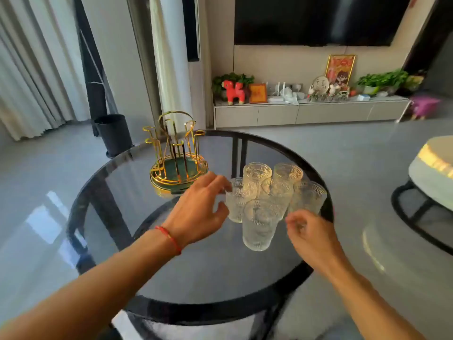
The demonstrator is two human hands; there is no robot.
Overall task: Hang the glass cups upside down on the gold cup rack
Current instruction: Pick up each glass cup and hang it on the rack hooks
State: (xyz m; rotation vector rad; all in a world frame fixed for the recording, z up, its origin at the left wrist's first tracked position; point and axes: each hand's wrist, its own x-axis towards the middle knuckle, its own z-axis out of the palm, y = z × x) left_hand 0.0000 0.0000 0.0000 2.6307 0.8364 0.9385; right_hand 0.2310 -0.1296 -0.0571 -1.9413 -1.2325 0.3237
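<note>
Several clear patterned glass cups stand upright in a cluster on the right half of a round dark glass table (196, 273). The nearest cup (258, 227) is at the front of the cluster. My left hand (198, 209) is spread open right beside the leftmost cup (236, 204), fingers at its side, not closed on it. My right hand (311, 234) hovers with curled fingers just below the rightmost cup (310, 200), holding nothing. The gold cup rack (175, 153) with a green base stands bare at the table's far left.
The table's black rim (329, 204) runs close behind the rightmost cup. A black bin (114, 134) stands on the floor beyond the rack. A low white round table (431, 173) is at the right. A TV cabinet (308, 111) lines the far wall.
</note>
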